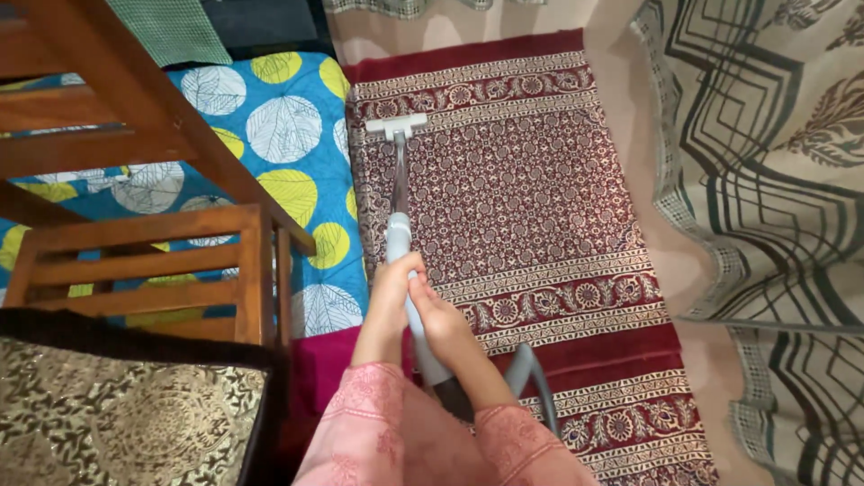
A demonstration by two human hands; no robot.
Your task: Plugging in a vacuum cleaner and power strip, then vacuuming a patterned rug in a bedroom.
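Both hands (pixel 416 301) around vacuum wand (pixel 399 193), apparently gripping

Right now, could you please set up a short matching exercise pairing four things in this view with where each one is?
Things:
1. vacuum floor head
2. blue leaf-print cushion
3. wooden chair
4. vacuum wand

Places:
A. gripped by the left hand and right hand
B. at the far end of the maroon patterned rug
C. on the left of the view, standing over the cushion
D. along the rug's left edge

Pairs: 1-B, 2-D, 3-C, 4-A
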